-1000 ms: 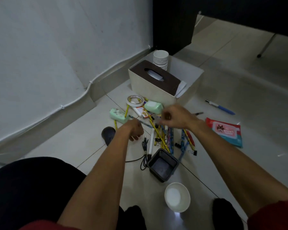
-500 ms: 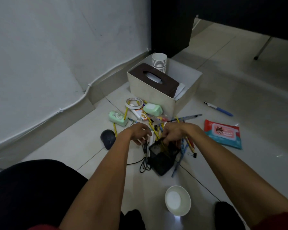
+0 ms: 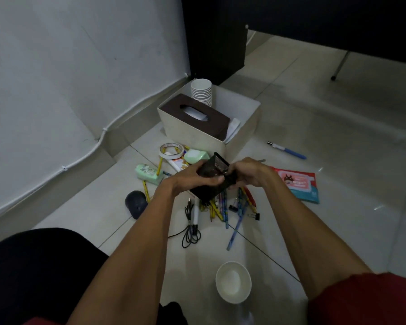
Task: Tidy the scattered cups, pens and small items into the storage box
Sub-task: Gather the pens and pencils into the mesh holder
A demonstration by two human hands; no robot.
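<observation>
Here black mesh pen holder point(image 3: 217, 165) tilted; left hand point(image 3: 192, 178) wrapping body, right hand point(image 3: 250, 173) pinching rim.

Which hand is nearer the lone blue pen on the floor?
Right. The right hand grips the black mesh holder on the side toward the blue pen; the left hand grips the opposite side.
</observation>
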